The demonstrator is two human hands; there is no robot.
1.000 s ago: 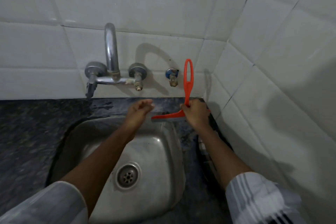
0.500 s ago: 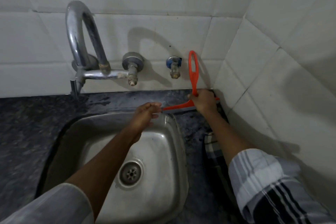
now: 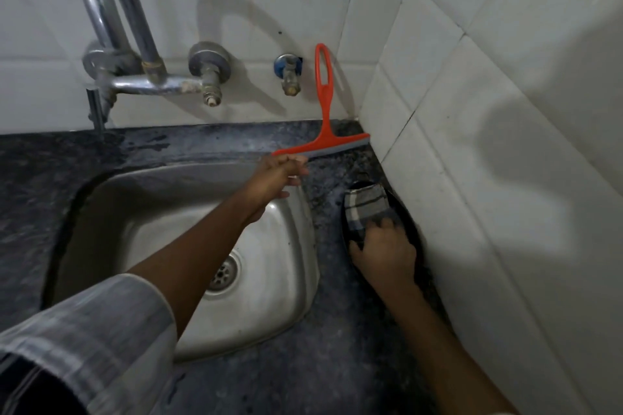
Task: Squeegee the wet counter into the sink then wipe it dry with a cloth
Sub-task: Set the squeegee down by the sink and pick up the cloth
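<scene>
Left hand: the blade's left end of the squeegee is pinched between loosely curled fingertips; the rest of the hand is half closed.
Left arm: stretched forward and to the right across the sink, forearm bare, a pale grey sleeve bunched near the elbow.
Right hand: laid palm down on the cloth, fingers bent over its near end; whether the cloth is actually gripped cannot be told.
Right arm: extended forward along the right wall, forearm bare, held low over the counter.
Squeegee: orange, stood on its blade on the back strip of counter in the corner, handle upright and leaned against the tiles, the blade's right end touching or almost touching the side wall.
Cloth: checked grey and white, laid in a strip on the counter between the sink's right rim and the side wall, well in front of the squeegee.
Counter: dark speckled stone, a wet sheen seen behind the sink.
Sink: steel basin, drain partly hidden by the left forearm.
Tap: chrome, mounted on the back tiles, a small blue valve to its right, just beside the squeegee's handle.
</scene>
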